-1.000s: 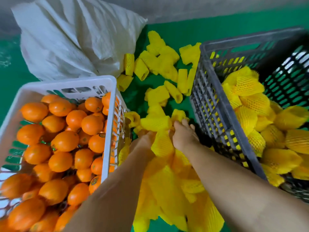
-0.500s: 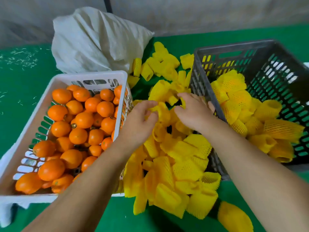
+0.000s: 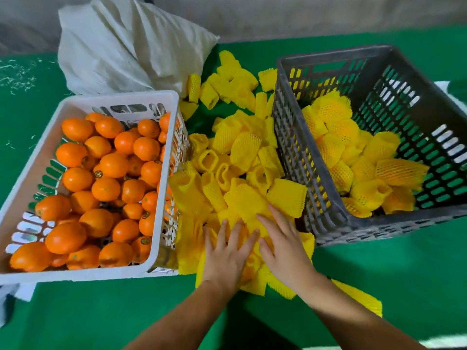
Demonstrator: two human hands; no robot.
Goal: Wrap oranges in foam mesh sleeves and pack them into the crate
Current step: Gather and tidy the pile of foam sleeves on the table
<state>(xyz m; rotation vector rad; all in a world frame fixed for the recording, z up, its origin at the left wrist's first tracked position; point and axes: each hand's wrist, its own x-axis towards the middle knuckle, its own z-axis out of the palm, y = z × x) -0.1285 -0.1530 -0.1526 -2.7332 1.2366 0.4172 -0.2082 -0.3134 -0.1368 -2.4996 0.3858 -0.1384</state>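
Both hands have dropped from the far part of the sleeve heap to its near edge: left hand (image 3: 225, 253) and right hand (image 3: 283, 245) now lie flat, fingers straight and spread, pressing on the pile of foam mesh sleeves (image 3: 235, 168) and gripping nothing. Item, sleeves: yellow, soft, netted tubes, some flattened, some gaping open at the end, heaped on the green table cover (image 3: 379, 274) between the two containers (likely within easy reach of both). Item, oranges (image 3: 106, 173): smooth, glossy, unwrapped, filling the white slotted basket (image 3: 166, 173) at left. Item, grey crate (image 3: 290, 137): rigid lattice walls, at right, holding wrapped oranges (image 3: 353, 157) across its floor, not yet full. Item, white sack (image 3: 121, 44): crumpled woven cloth, behind the basket. Judged step: gathering or flattening the sleeves before choosing one.
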